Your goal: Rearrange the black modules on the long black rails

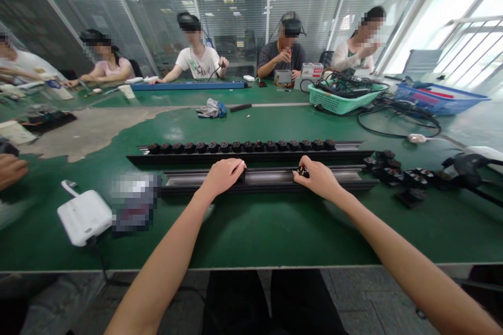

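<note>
A long black rail (269,177) with a pale inner channel lies across the table in front of me. My left hand (225,176) is closed over its middle, fingers curled down onto it; a dark patch shows beside the fingertips, mostly hidden. Farther right, my right hand (319,178) pinches a small black module (302,171) with light specks, held at the channel. Just behind lies a second black rail (251,157), bearing a row of several round black modules (236,146). Loose black modules (393,174) lie in a cluster past the rails' right ends.
A white adapter box (84,217) and a pixelated packet (135,204) lie at left. Black equipment (467,167) stands at right. Farther back are gloves (212,109), a green basket (338,100) of cables and a blue basket (442,98). Several people sit opposite; another person's hand (11,171) shows at left.
</note>
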A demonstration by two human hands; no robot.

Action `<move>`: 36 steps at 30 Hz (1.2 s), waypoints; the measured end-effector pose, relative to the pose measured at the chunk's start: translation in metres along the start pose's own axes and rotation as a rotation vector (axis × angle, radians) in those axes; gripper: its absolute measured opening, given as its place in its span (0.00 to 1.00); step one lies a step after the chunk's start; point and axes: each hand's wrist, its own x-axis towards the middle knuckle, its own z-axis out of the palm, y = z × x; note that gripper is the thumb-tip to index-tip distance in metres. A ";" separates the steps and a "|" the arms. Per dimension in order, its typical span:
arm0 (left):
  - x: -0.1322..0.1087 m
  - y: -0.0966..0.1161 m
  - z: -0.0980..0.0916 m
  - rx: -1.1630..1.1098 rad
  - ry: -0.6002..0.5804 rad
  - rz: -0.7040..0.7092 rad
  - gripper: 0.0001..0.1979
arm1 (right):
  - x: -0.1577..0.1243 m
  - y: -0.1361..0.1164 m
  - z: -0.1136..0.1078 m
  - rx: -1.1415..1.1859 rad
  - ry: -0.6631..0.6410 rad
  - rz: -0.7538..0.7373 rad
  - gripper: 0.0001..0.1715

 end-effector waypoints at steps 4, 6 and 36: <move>0.000 0.001 -0.001 -0.003 -0.003 0.000 0.19 | -0.004 -0.001 0.002 0.047 0.038 -0.003 0.13; 0.000 0.001 -0.001 -0.004 0.002 0.000 0.19 | -0.005 -0.002 0.001 0.062 0.047 -0.005 0.13; 0.000 -0.002 0.001 -0.009 -0.013 0.006 0.19 | -0.006 0.013 -0.012 -0.098 -0.012 -0.071 0.15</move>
